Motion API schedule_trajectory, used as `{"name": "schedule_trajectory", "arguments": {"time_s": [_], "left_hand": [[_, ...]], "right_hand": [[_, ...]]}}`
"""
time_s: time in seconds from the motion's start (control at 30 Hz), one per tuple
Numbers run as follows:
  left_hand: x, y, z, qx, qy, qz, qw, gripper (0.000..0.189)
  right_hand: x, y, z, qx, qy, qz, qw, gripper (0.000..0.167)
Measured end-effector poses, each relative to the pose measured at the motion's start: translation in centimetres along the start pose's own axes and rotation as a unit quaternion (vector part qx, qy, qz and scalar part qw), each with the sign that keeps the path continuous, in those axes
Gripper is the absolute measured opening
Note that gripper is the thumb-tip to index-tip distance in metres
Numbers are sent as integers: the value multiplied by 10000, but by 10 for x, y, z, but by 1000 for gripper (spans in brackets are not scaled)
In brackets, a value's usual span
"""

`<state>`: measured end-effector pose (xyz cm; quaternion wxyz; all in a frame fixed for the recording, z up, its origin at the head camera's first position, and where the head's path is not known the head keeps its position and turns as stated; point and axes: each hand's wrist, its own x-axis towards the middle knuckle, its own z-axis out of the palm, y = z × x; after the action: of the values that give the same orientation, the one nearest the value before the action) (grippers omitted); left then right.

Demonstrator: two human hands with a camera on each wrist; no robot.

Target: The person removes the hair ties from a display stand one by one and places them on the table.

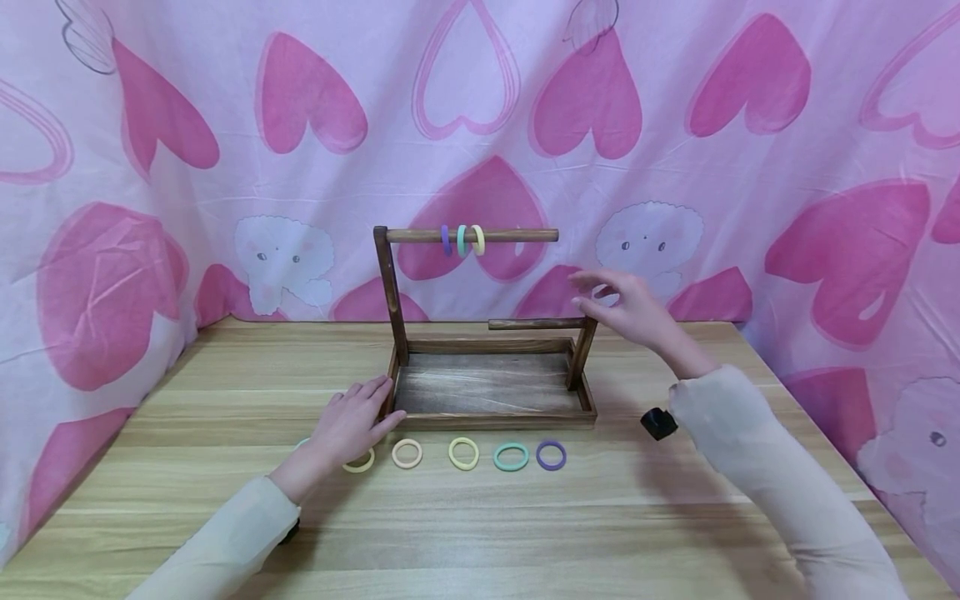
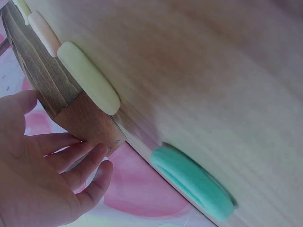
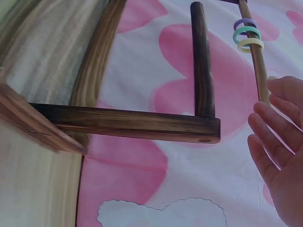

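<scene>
A dark wooden rack has a shallow tray (image 1: 495, 422), a tall upper rod (image 1: 525, 236) and a shorter lower rod (image 1: 528, 325). Three rings hang on the upper rod: purple (image 1: 446, 242), green (image 1: 461, 242) and pale yellow (image 1: 479, 242). My left hand (image 1: 348, 427) rests at the tray's front left corner, fingers spread. Near the top of the right post, my right hand (image 1: 628, 307) is raised with relaxed, bent fingers and nothing between them. In the right wrist view, its fingertips overlap the upper rod's free end.
Along the tray's front lie a peach ring (image 1: 407, 467), a yellow ring (image 1: 453, 456), a green ring (image 1: 511, 469) and a purple ring (image 1: 551, 468). By my left wrist are another yellow ring (image 2: 90, 78) and a green ring (image 2: 191, 182). A pink heart-patterned curtain (image 1: 465, 183) surrounds the table.
</scene>
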<state>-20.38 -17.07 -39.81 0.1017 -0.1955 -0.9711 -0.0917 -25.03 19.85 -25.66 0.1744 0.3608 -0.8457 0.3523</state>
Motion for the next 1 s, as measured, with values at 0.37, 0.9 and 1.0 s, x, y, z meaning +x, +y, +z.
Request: {"name": "schedule_trajectory", "arguments": {"time_s": [0.37,0.9,1.0], "left_hand": [[0,0,-1,-11,-1,9,10000,59],[-1,1,-2,-51,-87,-8,9999,60],[-1,1,-3,-43,-71,-5,10000,60]], "right_hand": [[18,35,-6,44,326,-31,9995,33],[48,26,-13,-291,935,144,9951,33],[53,22,-13,-405,1009,273,9937,34]]}}
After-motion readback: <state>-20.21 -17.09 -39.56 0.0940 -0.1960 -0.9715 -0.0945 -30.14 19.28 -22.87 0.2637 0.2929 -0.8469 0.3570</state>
